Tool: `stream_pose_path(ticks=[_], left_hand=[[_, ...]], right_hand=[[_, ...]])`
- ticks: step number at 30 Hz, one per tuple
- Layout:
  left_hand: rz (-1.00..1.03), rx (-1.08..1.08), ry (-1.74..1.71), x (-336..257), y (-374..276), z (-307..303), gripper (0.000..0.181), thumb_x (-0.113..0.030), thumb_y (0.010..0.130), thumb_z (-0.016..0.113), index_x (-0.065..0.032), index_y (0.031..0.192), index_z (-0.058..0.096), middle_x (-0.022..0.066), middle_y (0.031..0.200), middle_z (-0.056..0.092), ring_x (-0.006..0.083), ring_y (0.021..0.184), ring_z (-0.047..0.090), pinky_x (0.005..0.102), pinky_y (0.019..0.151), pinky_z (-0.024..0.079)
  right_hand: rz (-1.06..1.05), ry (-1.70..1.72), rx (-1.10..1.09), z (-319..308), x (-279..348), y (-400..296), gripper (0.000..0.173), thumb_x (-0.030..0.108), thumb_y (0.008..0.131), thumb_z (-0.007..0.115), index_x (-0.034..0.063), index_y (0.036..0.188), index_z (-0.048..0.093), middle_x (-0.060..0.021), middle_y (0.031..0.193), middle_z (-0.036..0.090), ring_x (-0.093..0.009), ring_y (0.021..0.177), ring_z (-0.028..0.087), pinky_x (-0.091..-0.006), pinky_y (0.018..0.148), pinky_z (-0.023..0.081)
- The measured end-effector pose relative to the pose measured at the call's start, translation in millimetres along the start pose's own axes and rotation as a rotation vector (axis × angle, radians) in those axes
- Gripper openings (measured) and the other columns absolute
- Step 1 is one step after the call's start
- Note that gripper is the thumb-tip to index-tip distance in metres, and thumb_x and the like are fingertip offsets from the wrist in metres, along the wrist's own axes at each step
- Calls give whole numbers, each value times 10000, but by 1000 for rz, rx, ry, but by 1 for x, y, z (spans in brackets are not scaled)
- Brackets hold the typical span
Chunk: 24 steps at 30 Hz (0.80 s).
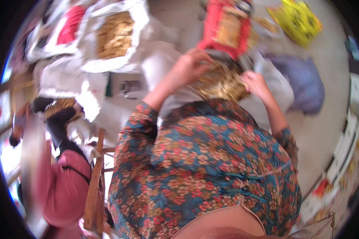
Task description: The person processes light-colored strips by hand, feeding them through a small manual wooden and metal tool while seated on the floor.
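Many small gold-coloured pieces point(229, 86), too blurred to name more exactly, lie heaped in front of my floral-patterned top. At the heap's upper left is my left hand point(196, 64), its fingers spread and bent downward; whether something small is between them cannot be told. My right hand point(252, 82) sits at the heap's right edge with its fingers closed together, and blur hides whether they pinch a piece. Just beyond my hands stands a red container point(208, 33) with a tan block-like thing point(229, 28) inside.
An open white sack point(88, 44) of tan pieces stands at upper left, beside a pink bundle point(70, 25). A yellow plastic bag point(299, 22) and a bluish-purple cloth or bag point(305, 83) lie right. A person in pink point(67, 191) sits at left, near a wooden chair point(94, 185).
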State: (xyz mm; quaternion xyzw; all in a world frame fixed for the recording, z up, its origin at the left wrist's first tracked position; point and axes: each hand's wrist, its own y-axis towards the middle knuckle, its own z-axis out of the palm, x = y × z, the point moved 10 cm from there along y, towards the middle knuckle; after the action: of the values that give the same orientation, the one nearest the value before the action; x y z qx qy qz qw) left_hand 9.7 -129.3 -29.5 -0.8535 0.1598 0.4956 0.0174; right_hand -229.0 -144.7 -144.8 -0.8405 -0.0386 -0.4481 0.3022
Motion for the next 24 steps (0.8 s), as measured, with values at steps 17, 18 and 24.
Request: stream_pose_path(ticks=[17,18,24], left_hand=[[-226,132,-1258,69,24,-34,484,-353,878,572,-71,1248,439,75,1235,492,204,1050,514,311,801,438],[-274,135,-1212,71,22,-30,553,-409,843,601,-81,1254,432,75,1239,481,213,1042,496,320,804,427],[-410,163,-1131,64,25,-18,655,-439,780,658,-85,1273,412,91,1233,484,226,1037,504,330,793,446]], right_hand=[[358,491,-275,-62,-80,68,170,167,899,493,10,921,556,-87,728,624,-121,529,560,-224,405,417],[402,594,-372,-72,-82,75,175,168,903,476,12,926,551,-92,728,620,-139,539,569,-236,412,426],[411,154,-52,-2,-162,150,221,134,857,472,-10,766,611,-167,719,631,-220,572,615,-369,465,484]])
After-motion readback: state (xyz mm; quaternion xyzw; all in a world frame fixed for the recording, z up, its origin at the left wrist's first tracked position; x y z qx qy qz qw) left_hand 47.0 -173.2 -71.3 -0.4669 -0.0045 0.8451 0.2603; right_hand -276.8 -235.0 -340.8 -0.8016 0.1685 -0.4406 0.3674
